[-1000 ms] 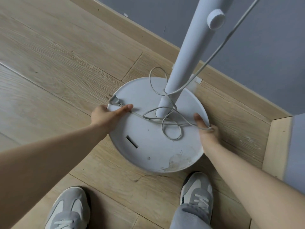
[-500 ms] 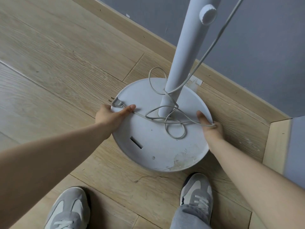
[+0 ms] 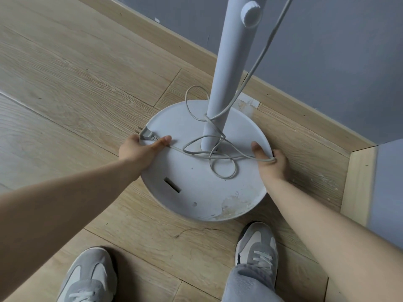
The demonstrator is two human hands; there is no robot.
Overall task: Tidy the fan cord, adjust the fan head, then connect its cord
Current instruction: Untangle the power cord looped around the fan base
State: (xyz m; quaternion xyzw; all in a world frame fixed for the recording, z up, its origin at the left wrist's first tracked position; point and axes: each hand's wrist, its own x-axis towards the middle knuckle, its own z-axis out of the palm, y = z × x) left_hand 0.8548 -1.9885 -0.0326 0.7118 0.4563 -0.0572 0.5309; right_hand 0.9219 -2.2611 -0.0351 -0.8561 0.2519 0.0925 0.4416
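The white round fan base (image 3: 196, 192) stands on the wooden floor with its white pole (image 3: 229, 62) rising out of the top of the view. The grey cord (image 3: 224, 171) lies in loose tangled loops on the base and once around the pole, then runs up to the right. My left hand (image 3: 137, 151) grips the base's left rim, its thumb pressing the cord just behind the grey plug (image 3: 146, 134). My right hand (image 3: 270, 164) grips the right rim, thumb on top, with a bend of cord caught at its fingers. The fan head is out of view.
A height knob (image 3: 250, 15) sticks out of the pole. A wooden skirting board (image 3: 305, 101) and grey wall run close behind the base, with a corner at the right. My two grey shoes (image 3: 89, 277) (image 3: 257, 245) stand just in front of the base.
Both hands keep the same hold on the rim and cord. The base and view have shifted only slightly.
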